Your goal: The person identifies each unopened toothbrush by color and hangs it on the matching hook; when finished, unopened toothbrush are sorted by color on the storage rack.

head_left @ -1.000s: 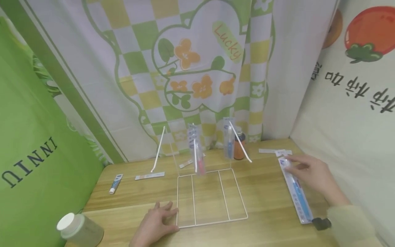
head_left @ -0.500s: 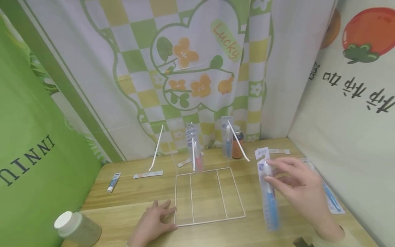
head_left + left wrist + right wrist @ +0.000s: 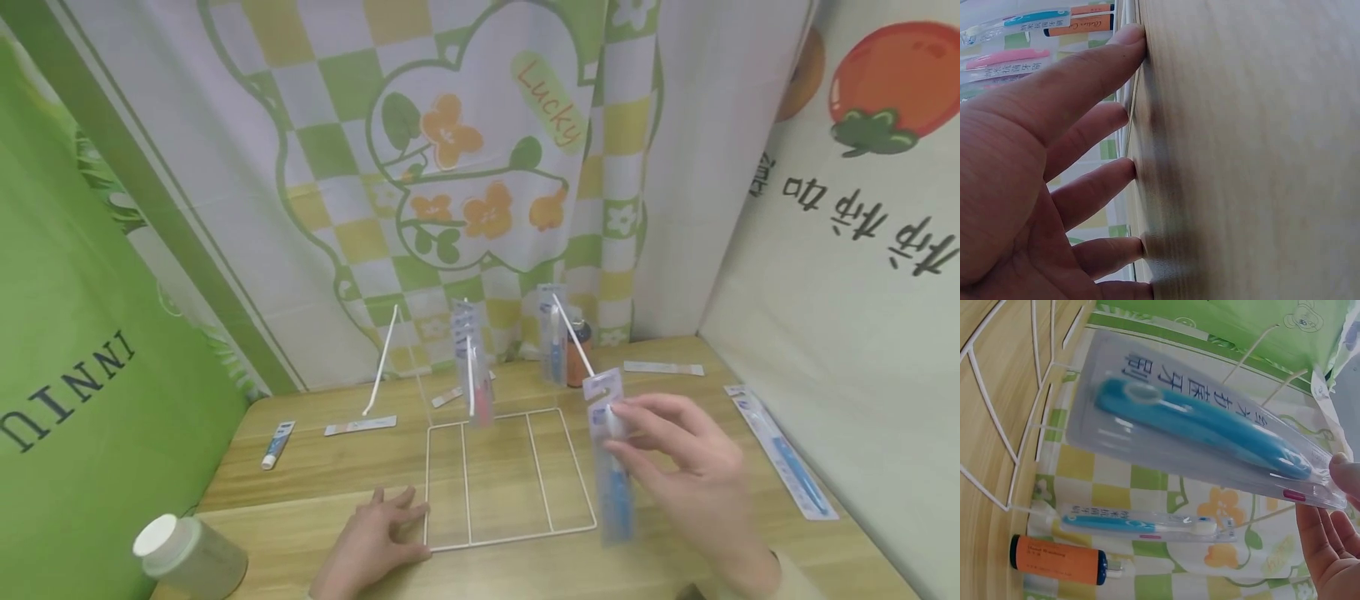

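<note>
The left hand (image 3: 372, 546) lies flat on the worktop (image 3: 315, 467), fingers straight and holding nothing, fingertips touching the near-left corner of the white wire rack (image 3: 510, 475). To its right, the right hand (image 3: 686, 483) pinches a packaged blue toothbrush (image 3: 611, 467) near its top, and the pack hangs below that grip, above the rack's right edge. Farther right, another packaged toothbrush (image 3: 783, 454) lies flat.

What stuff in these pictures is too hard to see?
- Packaged toothbrush in the right hand: head view motion-blurred, print unreadable.
- Left hand: left wrist view cuts off the palm; head view cuts off the wrist.
- Orange tube: label too small and blurred.
- White jar: contents hidden by its frosted wall.
</note>
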Demonstrator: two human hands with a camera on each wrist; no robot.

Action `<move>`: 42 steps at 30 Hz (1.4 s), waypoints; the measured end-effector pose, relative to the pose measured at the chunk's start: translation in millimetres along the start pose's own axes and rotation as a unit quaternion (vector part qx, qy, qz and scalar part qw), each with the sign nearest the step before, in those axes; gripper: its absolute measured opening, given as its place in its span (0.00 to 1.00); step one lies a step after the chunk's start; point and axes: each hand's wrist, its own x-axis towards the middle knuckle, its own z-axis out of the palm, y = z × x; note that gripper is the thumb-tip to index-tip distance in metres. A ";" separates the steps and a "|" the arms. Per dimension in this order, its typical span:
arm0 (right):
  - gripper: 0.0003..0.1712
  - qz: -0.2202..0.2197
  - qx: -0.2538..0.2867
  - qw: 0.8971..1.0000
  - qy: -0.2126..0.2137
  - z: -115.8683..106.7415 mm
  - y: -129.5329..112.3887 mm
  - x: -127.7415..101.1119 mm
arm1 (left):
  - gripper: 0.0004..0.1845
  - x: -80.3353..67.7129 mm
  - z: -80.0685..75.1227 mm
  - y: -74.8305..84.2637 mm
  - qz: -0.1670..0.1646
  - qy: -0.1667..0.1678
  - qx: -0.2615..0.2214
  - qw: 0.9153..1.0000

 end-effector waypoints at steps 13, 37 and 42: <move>0.27 -0.011 -0.062 0.998 0.006 20.0 29.1 -0.9 | 0.35 -0.8 -0.1 0.4 0.003 0.000 -0.006 1.000; 0.18 -0.003 -0.179 0.984 0.008 60.8 120.7 28.1 | 0.36 -1.7 1.7 0.6 -0.005 -0.005 -0.013 1.000; 0.18 0.013 -0.182 0.983 0.000 62.4 128.1 32.2 | 0.35 -0.7 0.9 0.7 -0.005 -0.006 -0.012 1.000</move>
